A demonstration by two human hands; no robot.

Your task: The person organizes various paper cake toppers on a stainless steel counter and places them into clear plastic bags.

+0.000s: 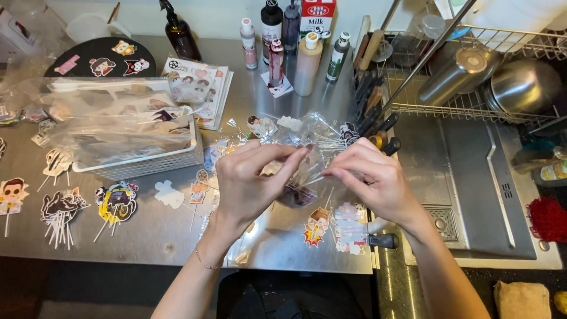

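Clear cellophane bag (307,155) pinched between left hand (251,180) and right hand (372,180), above the counter's (147,227) front edge near its right corner. Red and white carton (318,16) upright at the back edge, right of centre. Around it, slim bottles: brown one with white cap (308,64), dark green one (337,58), pale pink one (248,42), black one with white label (271,25). Large clear plastic bags (112,118) heaped over a white basket (147,162) toward the left.
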